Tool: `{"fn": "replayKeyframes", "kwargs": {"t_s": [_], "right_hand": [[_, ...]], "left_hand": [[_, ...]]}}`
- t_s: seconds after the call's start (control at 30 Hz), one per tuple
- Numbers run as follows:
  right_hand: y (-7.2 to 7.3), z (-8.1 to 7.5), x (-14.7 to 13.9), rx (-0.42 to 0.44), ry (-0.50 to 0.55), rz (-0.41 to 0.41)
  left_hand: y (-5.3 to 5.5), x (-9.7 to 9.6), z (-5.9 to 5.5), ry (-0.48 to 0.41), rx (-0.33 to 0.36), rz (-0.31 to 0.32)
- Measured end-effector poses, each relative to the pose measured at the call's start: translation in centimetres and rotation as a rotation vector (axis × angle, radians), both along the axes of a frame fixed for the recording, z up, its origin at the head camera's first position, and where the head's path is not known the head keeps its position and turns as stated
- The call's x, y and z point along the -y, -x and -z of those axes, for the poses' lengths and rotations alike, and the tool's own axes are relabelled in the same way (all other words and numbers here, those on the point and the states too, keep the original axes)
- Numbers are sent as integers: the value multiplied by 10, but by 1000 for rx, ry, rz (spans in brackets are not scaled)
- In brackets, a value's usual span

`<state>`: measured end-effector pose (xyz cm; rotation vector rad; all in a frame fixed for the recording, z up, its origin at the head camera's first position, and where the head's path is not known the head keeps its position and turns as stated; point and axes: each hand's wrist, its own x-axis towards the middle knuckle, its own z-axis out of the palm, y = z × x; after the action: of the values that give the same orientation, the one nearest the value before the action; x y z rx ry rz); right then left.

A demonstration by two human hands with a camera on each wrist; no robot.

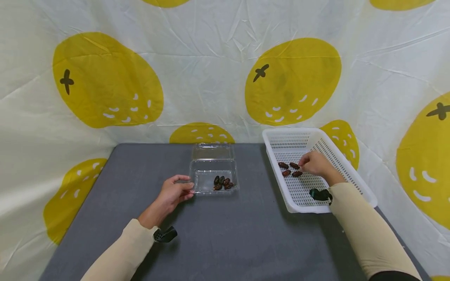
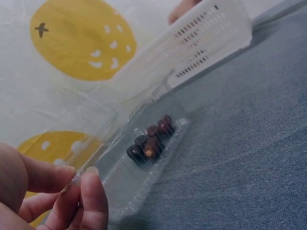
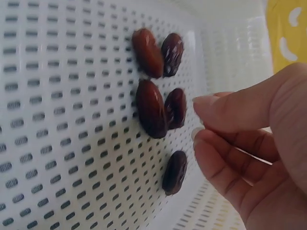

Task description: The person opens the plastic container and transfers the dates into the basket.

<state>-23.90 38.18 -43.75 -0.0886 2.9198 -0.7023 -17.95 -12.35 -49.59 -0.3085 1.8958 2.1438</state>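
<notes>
My left hand point(image 1: 171, 195) pinches the left edge of a clear plastic clamshell box point(image 1: 203, 180), thumb on one side and fingers on the other in the left wrist view. The box's lid point(image 1: 212, 151) stands open at the back. Several dark brown dates point(image 2: 152, 146) lie together toward the right end of the box. Inside a white perforated basket point(image 1: 306, 200), my right hand point(image 1: 315, 164) hovers beside several loose dates point(image 3: 152, 109). In the right wrist view, its thumb and index fingertips are slightly apart, with no date between them.
A grey cloth-covered table point(image 1: 225, 234) carries the box and, at its right side, the basket. Behind it hangs a white curtain point(image 1: 204, 78) printed with yellow fruit. The basket's raised walls surround my right hand.
</notes>
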Motion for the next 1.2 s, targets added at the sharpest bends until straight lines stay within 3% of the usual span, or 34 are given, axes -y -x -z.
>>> {"fn": "replayKeyframes", "kwargs": {"t_s": [0.27,0.53,0.9,1.2], "right_hand": [[-4,-13,17,-105,98,-65],[-16,-37,52,-95,193,-79],[-25,-55,99,-95,320,-160],[-14,-54,135,-100,352,-284]], "left_hand": [[0,0,-2,21,1,6],[-1,1,-1,10,-9,8],[-1,0,-3,9,-5,20],[3,0,-2,6,8,15]]}}
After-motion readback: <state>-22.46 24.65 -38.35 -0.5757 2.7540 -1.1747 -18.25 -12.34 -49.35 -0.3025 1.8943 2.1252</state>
